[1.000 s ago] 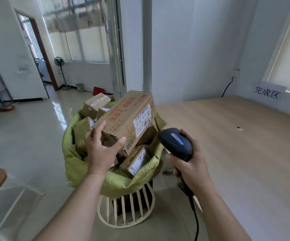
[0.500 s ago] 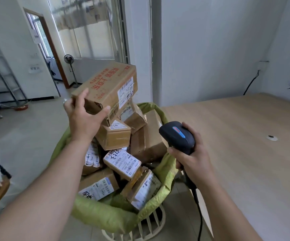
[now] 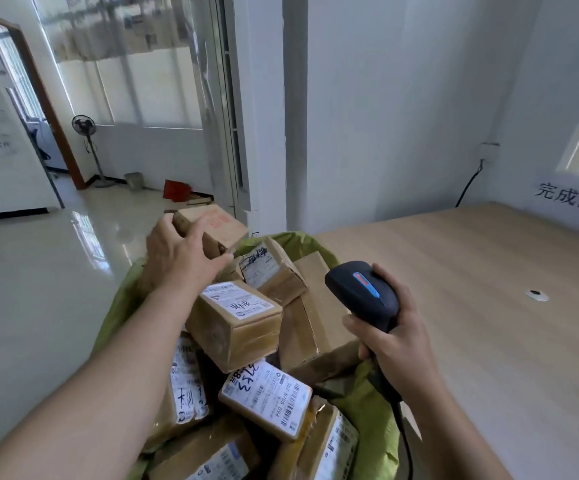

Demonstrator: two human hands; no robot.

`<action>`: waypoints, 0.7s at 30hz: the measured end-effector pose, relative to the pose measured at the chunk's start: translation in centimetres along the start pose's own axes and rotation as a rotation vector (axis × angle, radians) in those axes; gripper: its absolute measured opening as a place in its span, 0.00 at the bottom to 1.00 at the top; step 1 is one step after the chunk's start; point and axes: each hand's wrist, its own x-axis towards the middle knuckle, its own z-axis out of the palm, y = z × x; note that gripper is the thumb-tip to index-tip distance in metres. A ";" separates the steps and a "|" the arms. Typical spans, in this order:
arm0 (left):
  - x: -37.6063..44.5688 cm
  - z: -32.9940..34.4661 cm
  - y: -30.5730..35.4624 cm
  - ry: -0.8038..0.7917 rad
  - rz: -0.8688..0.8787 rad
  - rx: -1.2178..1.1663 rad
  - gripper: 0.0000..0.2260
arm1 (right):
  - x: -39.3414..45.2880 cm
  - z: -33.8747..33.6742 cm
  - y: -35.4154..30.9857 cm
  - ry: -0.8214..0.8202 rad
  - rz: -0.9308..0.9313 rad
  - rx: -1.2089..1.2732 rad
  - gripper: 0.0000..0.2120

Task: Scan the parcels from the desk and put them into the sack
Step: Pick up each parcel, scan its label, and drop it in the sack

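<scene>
My left hand (image 3: 180,258) grips a brown cardboard box with red print (image 3: 217,225) at the far side of the green sack (image 3: 378,410), low over the pile. The sack is heaped with several taped brown parcels bearing white labels, such as one in the middle (image 3: 238,323) and one nearer me (image 3: 267,398). My right hand (image 3: 397,344) holds a black barcode scanner (image 3: 362,294) upright beside the sack's right edge, with its cable hanging down.
The light wooden desk (image 3: 489,306) stretches to the right, with a small round cable hole (image 3: 536,294). A sign with characters (image 3: 570,200) hangs on the right wall. A glossy floor, a standing fan (image 3: 85,133) and a doorway lie to the left.
My left hand has lowered the red-printed box from above the sack down onto the far side of the pile. My right hand keeps the scanner in about the same place.
</scene>
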 end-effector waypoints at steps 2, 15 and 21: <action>0.6 1.0 -0.4 -0.001 0.048 0.029 0.32 | 0.0 0.8 0.2 0.038 0.006 -0.019 0.37; 0.7 0.7 0.4 0.184 0.127 -0.407 0.24 | -3.5 0.8 -0.6 0.200 0.072 -0.105 0.33; -4.7 -1.1 5.7 0.201 0.284 -0.535 0.21 | -6.3 -3.3 -1.8 0.228 0.121 -0.230 0.32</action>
